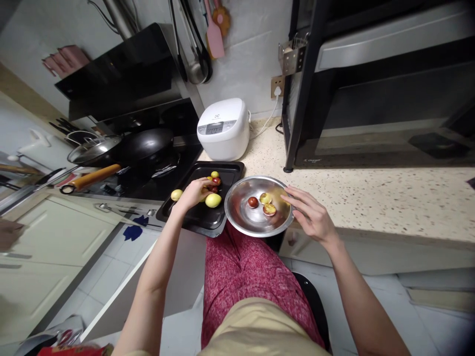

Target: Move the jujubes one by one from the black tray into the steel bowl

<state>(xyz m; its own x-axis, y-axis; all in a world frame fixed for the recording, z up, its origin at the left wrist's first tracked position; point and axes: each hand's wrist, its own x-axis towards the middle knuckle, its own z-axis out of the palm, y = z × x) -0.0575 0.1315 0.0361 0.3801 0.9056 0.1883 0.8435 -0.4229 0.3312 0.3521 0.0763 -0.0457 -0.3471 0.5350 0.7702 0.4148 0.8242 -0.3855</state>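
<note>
My left hand (196, 192) reaches over a black baking tray (196, 221), its fingers bent around small, shiny dark red fruits (215, 181). Its fingertips touch at least one of these; the exact hold is partly hidden. Beside the hand lie a yellow oval fruit (213, 200), a paler yellow one (176, 195) and a small yellow-green one (214, 174). My right hand (309, 215) holds its fingers stretched out at the right rim of a steel bowl (241, 222). Inside the bowl sit a dark red round fruit (253, 202) and two yellow, brown-marked pieces (269, 209).
Behind the tray stands a white rice cooker (224, 131). A black wok (148, 143) and a glass-lidded pan with an orange handle (94, 178) rest on the stove at left. A black microwave oven (389, 113) in a rack stands at right, above the speckled counter (371, 198).
</note>
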